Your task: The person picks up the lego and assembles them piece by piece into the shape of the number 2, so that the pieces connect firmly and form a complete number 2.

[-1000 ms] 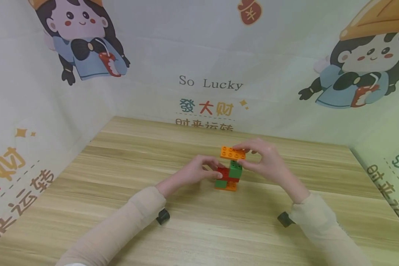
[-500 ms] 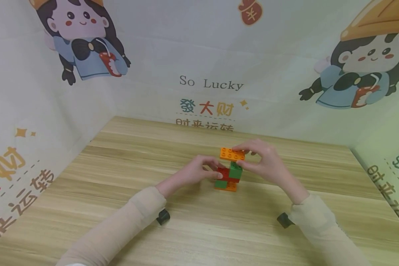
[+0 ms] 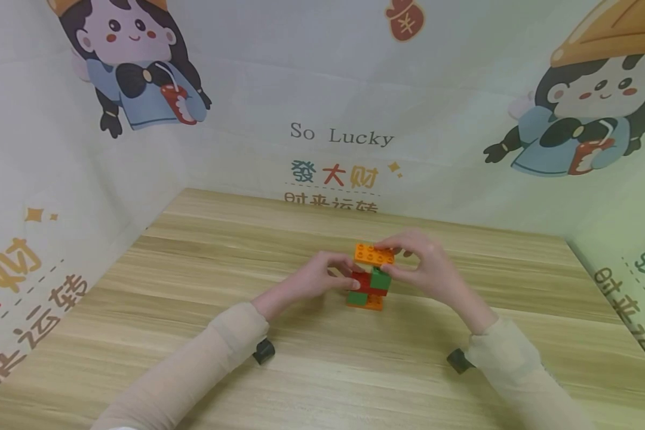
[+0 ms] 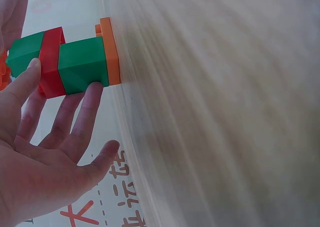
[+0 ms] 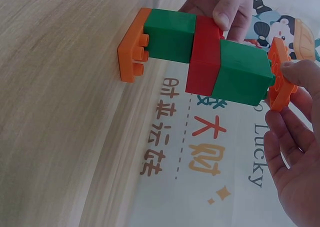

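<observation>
A small tower of toy building blocks stands upright on the table. Its base is a flat orange block [image 3: 374,303], with a lower green block [image 4: 83,64] on it, then a red block [image 5: 204,57] and an upper green block [image 5: 242,69]. My left hand [image 3: 322,275] steadies the tower, thumb on the red block and fingers spread along the far side. Over the top, my right hand [image 3: 427,263] pinches a second flat orange block [image 3: 372,254] by its right end. In the right wrist view that block lies right at the upper green block's studs, slightly tilted.
The wood-grain table [image 3: 209,239] is enclosed by printed cloth [image 3: 247,89] at the back and sides. Dark wrist devices, one below the left sleeve [image 3: 264,351] and one beside the right sleeve [image 3: 459,361], sit close over the tabletop.
My right hand has come down and slightly left with the orange block, closer to the upper green block. My left hand and the tower have stayed in place.
</observation>
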Available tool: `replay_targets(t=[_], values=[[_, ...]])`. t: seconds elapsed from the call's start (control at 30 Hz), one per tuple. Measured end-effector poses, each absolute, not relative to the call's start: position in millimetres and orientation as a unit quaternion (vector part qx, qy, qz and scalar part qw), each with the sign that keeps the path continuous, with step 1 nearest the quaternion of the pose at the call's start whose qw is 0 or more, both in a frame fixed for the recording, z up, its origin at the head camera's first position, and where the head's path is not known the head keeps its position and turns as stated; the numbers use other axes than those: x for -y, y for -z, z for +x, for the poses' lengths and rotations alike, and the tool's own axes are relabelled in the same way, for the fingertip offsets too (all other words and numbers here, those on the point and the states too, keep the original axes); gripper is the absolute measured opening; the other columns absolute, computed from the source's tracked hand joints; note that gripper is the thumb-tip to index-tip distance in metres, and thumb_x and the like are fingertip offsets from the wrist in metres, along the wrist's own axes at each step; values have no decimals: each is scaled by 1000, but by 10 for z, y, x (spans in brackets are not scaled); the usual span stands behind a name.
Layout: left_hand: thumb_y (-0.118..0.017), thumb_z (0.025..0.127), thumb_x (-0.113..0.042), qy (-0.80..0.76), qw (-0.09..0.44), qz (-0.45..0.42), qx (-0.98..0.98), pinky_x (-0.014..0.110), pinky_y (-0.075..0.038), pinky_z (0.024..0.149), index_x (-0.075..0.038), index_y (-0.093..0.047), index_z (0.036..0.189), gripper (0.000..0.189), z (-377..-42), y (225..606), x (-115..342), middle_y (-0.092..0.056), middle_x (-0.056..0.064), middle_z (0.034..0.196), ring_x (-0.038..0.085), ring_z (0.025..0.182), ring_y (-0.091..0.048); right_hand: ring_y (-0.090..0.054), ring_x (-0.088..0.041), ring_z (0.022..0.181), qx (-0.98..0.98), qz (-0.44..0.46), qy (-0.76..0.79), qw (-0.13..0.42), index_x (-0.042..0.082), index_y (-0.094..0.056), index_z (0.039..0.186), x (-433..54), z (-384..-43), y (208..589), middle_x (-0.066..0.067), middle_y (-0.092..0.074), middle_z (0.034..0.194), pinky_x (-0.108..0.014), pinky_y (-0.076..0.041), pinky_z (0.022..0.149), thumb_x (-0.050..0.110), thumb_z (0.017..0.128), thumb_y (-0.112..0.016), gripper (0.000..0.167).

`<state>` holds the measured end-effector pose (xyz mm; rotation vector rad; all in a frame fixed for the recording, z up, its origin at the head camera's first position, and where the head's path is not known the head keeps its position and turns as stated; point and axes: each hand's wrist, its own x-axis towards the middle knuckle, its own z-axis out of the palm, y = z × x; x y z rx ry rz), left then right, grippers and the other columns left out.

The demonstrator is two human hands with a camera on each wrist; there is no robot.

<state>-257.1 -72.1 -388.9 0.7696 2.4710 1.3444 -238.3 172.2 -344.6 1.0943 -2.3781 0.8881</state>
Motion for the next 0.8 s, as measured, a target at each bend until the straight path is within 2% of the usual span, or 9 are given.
replay_targets(t=[0.2,0.4,0.63,0.8], values=[[-74,89,-22,-459,109,263,-842,37,-47,95,-17,-72,110,21,-2566,3889,723,-73,0,109,15,102,-63,-63,-13,91,847,386,-315,183,13,-72,114,-1721,-2374,3471,-3,-75,110,-24,-53,75,10,80,-81,35],[-74,89,-23,-460,109,260,-842,32,-47,90,-18,-72,109,21,-2571,3900,727,-73,0,108,14,101,-62,-63,-13,91,849,384,-318,175,12,-72,114,-1723,-2371,3489,-3,-75,110,-24,-53,74,10,80,-81,35],[-75,88,-21,-475,123,252,-834,28,-54,83,-16,-71,108,20,-2552,3881,723,-72,3,111,16,102,-62,-63,-12,92,853,375,-326,157,14,-72,114,-1738,-2372,3524,-2,-74,110,-24,-53,75,11,82,-80,34],[-75,88,-21,-470,119,253,-837,28,-52,84,-16,-71,108,20,-2556,3881,717,-72,2,112,16,102,-63,-62,-12,92,853,374,-329,152,14,-72,114,-1738,-2372,3531,-1,-74,110,-25,-53,75,11,82,-80,33]])
